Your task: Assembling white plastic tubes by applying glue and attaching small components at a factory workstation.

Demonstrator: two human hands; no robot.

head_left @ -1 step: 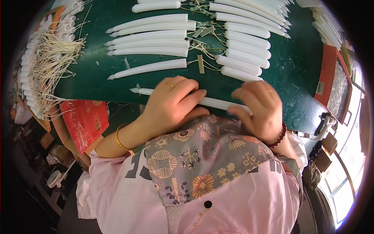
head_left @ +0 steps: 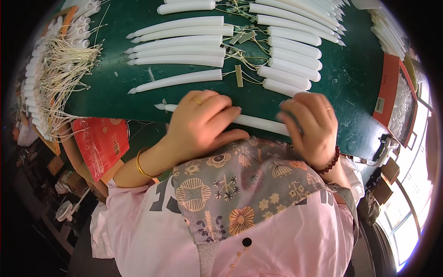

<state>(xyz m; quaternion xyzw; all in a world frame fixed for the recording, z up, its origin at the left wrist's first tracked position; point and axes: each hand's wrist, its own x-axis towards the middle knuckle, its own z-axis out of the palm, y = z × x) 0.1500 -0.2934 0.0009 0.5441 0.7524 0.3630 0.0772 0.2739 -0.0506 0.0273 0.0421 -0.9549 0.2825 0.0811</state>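
Observation:
A white LED taper candle (head_left: 260, 123) lies slantwise near the table's front edge, its flame-shaped tip pointing left. My left hand (head_left: 198, 117) is closed around its tip half, with the thumb on the near side. At the other end my right hand (head_left: 311, 124) has its fingers and thumb curled about the candle, and hides that end. Just beyond lies another taper candle (head_left: 177, 81), wired through a small circuit strip (head_left: 238, 75) to a white tube (head_left: 286, 87). Farther back, several more candles and tubes (head_left: 295, 53) lie in two columns with tangled wires between them.
On the left a rack holds many white tubes with bundled loose wires (head_left: 69, 60). A red box (head_left: 104, 143) sits below the table's left edge. Another red box (head_left: 386, 90) with clear plastic wrapping stands at the right, near a metal clamp (head_left: 384, 147) on the table edge.
My right hand has shifted slightly, its fingers and thumb lifting a little at the candle's right end. My left hand stays nearly in place.

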